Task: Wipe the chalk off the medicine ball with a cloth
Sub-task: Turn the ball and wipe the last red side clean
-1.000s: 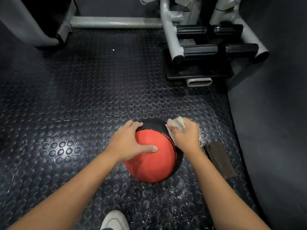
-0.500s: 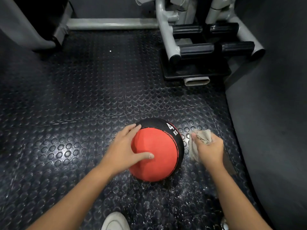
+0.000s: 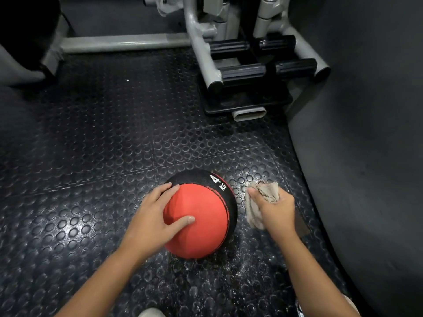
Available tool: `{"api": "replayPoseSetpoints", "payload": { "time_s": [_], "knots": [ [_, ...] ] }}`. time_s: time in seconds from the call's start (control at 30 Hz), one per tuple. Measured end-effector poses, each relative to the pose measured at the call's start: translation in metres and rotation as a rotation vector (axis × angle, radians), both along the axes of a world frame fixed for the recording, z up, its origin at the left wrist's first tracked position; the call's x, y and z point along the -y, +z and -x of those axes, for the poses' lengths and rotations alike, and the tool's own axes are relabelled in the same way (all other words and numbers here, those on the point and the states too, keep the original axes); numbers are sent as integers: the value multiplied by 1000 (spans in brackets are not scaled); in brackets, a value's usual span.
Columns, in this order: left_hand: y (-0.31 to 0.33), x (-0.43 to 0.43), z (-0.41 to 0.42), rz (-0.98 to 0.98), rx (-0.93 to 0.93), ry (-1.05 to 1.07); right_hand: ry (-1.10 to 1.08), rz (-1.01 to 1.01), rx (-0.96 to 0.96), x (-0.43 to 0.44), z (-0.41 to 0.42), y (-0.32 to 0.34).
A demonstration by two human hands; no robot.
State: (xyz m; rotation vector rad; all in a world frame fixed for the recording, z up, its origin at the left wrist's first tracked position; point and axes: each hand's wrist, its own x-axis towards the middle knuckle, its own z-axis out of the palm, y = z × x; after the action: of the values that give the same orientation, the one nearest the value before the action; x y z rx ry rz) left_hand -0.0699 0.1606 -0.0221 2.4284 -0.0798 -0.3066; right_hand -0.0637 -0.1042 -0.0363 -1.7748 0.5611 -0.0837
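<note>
A red and black medicine ball (image 3: 206, 227) marked "4 KG" sits on the studded black rubber floor (image 3: 96, 156). My left hand (image 3: 151, 216) rests on its left side, fingers spread over the top and thumb on the red face. My right hand (image 3: 274, 209) grips a crumpled beige cloth (image 3: 256, 211) just right of the ball, a small gap away from it. White chalk dust speckles the floor in front of the ball (image 3: 240, 266).
A grey metal gym machine frame with black padded rollers (image 3: 251, 69) stands beyond the ball. A grey tube (image 3: 123, 43) runs along the floor at the back. A dark padded surface (image 3: 366, 156) rises on the right. Part of a brown flat piece (image 3: 303, 225) shows behind my right hand.
My right hand with the cloth has come off the ball's upper right side and moved right, beside the ball, uncovering the "4 KG" mark. My left hand stays on the ball.
</note>
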Motion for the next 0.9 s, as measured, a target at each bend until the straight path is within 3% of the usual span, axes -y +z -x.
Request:
{"api": "replayPoseSetpoints", "payload": {
  "time_s": [0.23,0.33,0.47,0.57,0.7,0.9],
  "knots": [
    [16,11,-12,-20,56,-30,-71,-203,-14,-8,-4,18],
    [39,35,-25,147,118,-25,-68,-318,1,-15,-11,38],
    [76,73,-41,552,-223,134,-54,-386,99,-29,-23,72],
    [98,90,-46,709,-464,230,-95,-497,123,-35,-29,95],
    [120,94,-57,785,-514,287,-97,-563,144,-38,-29,113],
    [125,95,-68,887,-430,330,-176,-734,147,-27,-27,118]
  ]
}}
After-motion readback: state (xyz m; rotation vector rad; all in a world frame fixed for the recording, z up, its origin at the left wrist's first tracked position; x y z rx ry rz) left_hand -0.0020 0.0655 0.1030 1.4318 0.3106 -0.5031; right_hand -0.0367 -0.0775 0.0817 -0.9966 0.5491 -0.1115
